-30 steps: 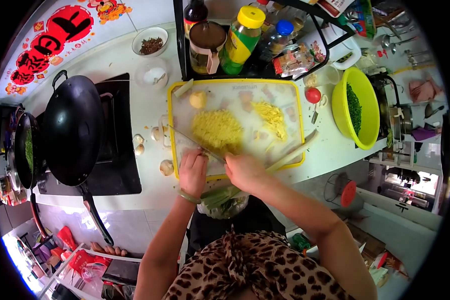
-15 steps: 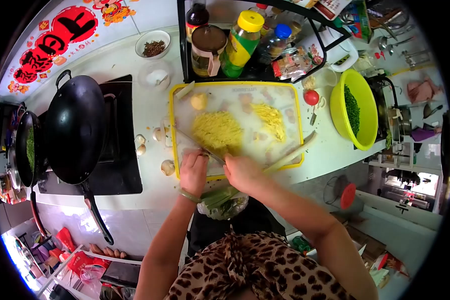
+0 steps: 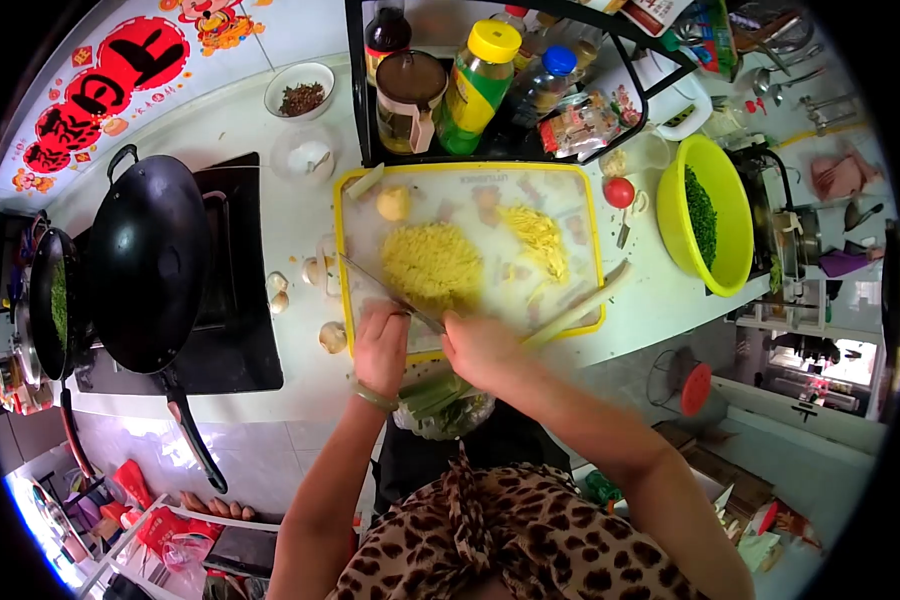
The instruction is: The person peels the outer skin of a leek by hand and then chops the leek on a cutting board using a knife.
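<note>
My right hand (image 3: 480, 350) is closed around the handle end of a knife (image 3: 378, 284), whose blade slants up and left over the chopping board. At the near side of the blade, my left hand (image 3: 380, 345) has its fingers bent together against it. Just beyond the blade lies a heap of finely chopped yellow food (image 3: 432, 262), perhaps ginger. The white board (image 3: 560, 200) has a yellow rim. On it are a peeled yellow chunk (image 3: 393, 203), a smaller pile of yellow shreds (image 3: 535, 242) and a long pale green-white stalk (image 3: 580, 308) crossing the right edge.
A black wok (image 3: 150, 265) stands on the hob at left. Garlic (image 3: 333, 337) lies beside the board. A bottle rack (image 3: 365, 100) stands behind; a tomato (image 3: 618, 192) and a green bowl (image 3: 735, 220) of chopped greens are at right. Below the counter edge is a bag of greens (image 3: 445, 415).
The knife and both hands keep nearly the same place, with slight movement at the blade. The chopped heap looks a little different in shape. The whole view has shifted slightly.
</note>
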Motion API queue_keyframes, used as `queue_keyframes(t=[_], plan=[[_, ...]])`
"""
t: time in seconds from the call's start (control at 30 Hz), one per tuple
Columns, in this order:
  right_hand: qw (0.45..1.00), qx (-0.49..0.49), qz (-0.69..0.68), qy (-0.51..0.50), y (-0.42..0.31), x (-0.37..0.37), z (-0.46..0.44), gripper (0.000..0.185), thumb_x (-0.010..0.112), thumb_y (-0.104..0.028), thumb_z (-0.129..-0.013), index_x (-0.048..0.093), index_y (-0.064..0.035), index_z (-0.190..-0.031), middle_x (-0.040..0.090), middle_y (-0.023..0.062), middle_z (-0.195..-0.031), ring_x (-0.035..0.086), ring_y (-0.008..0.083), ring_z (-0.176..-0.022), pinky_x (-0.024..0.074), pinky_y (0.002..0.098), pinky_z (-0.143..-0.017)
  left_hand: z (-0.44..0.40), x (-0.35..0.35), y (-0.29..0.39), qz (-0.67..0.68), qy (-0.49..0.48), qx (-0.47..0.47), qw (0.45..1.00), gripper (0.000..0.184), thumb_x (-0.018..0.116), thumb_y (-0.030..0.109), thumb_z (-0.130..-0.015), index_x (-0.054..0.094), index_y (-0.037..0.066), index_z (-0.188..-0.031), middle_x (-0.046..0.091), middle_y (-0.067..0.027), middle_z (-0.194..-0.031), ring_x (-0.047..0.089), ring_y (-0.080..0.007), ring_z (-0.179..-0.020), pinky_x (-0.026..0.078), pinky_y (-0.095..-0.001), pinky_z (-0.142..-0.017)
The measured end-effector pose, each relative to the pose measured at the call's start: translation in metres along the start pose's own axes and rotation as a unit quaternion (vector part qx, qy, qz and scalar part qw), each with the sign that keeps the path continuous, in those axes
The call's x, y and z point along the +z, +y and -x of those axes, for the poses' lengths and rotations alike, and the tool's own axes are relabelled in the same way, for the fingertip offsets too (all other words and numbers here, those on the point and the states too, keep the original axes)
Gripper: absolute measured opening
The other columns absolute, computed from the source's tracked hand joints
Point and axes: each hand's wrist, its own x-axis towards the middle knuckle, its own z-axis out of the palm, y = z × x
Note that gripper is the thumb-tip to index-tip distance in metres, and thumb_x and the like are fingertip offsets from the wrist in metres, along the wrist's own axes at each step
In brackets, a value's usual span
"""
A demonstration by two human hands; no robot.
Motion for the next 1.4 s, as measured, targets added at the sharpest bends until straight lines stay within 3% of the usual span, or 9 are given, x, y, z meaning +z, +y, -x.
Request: queue_keyframes(t=[0.2,0.33,0.5,0.6,0.77,0.9,1.07,1.23,1.4], plan=[[0.996,0.001,-0.039,0.074,-0.002,0.003,-0.015,0.018,0.054,-0.019,-0.085,0.051,-0.0012,-0.083,0.060,0.0189,-0.071,0.059,0.0389,-0.068,0.0460,0.0491,-0.062,-0.003,0.002,-0.003,-0.011,-0.011,0.025,1.000,0.011,0.062,-0.001,-0.072,0.061,0.004,-0.081,0.060,-0.0079,-0.093,0.056,-0.0274,-0.086,0.048,-0.0363,-0.075],[0.998,-0.025,-0.025,0.048,-0.002,-0.011,-0.001,0.018,0.054,-0.019,-0.085,0.051,-0.0011,-0.085,0.060,0.0190,-0.071,0.059,0.0388,-0.068,0.0459,0.0491,-0.061,0.002,-0.002,0.007,-0.004,0.017,-0.023,1.000,0.012,0.061,-0.002,-0.072,0.061,0.004,-0.082,0.060,-0.0083,-0.093,0.057,-0.0284,-0.087,0.048,-0.0366,-0.076],[0.999,0.004,-0.029,0.019,0.003,0.015,-0.005,0.018,0.053,-0.018,-0.085,0.051,-0.0010,-0.086,0.059,0.0190,-0.070,0.059,0.0389,-0.068,0.0456,0.0493,-0.061,0.006,0.002,-0.006,-0.007,0.003,-0.005,1.000,0.011,0.061,-0.002,-0.074,0.061,0.004,-0.084,0.061,-0.0088,-0.095,0.057,-0.0289,-0.088,0.048,-0.0366,-0.077],[0.996,0.005,-0.055,0.064,0.002,0.013,-0.008,0.017,0.052,-0.019,-0.086,0.051,-0.0011,-0.087,0.059,0.0187,-0.070,0.059,0.0388,-0.068,0.0458,0.0490,-0.061,0.004,-0.002,-0.005,-0.015,-0.018,0.005,1.000,0.010,0.061,-0.002,-0.075,0.061,0.004,-0.084,0.061,-0.0090,-0.095,0.057,-0.0288,-0.088,0.048,-0.0363,-0.077],[0.999,-0.019,-0.042,0.020,-0.009,-0.018,0.000,0.014,0.049,-0.015,-0.085,0.051,-0.0009,-0.087,0.061,0.0190,-0.072,0.061,0.0389,-0.070,0.0468,0.0501,-0.061,0.008,-0.002,-0.001,-0.005,-0.001,-0.018,1.000,0.011,0.060,-0.003,-0.074,0.061,0.004,-0.083,0.061,-0.0087,-0.094,0.057,-0.0285,-0.087,0.048,-0.0359,-0.075],[1.000,0.006,-0.028,-0.002,-0.006,0.009,-0.003,0.013,0.050,-0.014,-0.084,0.051,-0.0011,-0.085,0.061,0.0186,-0.072,0.060,0.0387,-0.069,0.0464,0.0498,-0.061,0.009,0.002,-0.006,-0.014,0.006,-0.015,1.000,0.010,0.061,-0.002,-0.075,0.061,0.003,-0.083,0.062,-0.0095,-0.093,0.057,-0.0292,-0.086,0.047,-0.0366,-0.075],[0.995,-0.046,-0.052,0.067,0.002,0.008,-0.007,0.012,0.049,-0.013,-0.084,0.050,-0.0012,-0.086,0.061,0.0179,-0.069,0.061,0.0382,-0.067,0.0463,0.0493,-0.059,0.002,-0.001,-0.004,-0.013,0.004,0.012,1.000,0.011,0.063,0.000,-0.075,0.061,0.003,-0.085,0.062,-0.0097,-0.094,0.058,-0.0291,-0.084,0.048,-0.0365,-0.074],[0.999,-0.018,-0.040,0.012,-0.004,-0.003,0.003,0.016,0.050,-0.017,-0.086,0.051,-0.0015,-0.087,0.060,0.0174,-0.069,0.060,0.0384,-0.067,0.0461,0.0494,-0.059,0.012,-0.015,0.001,0.035,0.031,-0.106,0.993,0.016,0.065,0.000,-0.073,0.061,0.003,-0.088,0.061,-0.0113,-0.094,0.057,-0.0310,-0.084,0.047,-0.0383,-0.076],[0.999,0.002,-0.046,0.014,0.002,0.014,-0.002,0.019,0.050,-0.020,-0.086,0.051,-0.0012,-0.088,0.061,0.0176,-0.072,0.059,0.0389,-0.069,0.0462,0.0496,-0.061,0.013,-0.018,0.004,-0.002,-0.015,-0.095,0.995,0.019,0.064,-0.002,-0.073,0.060,0.002,-0.091,0.060,-0.0145,-0.095,0.057,-0.0327,-0.089,0.045,-0.0381,-0.079]])
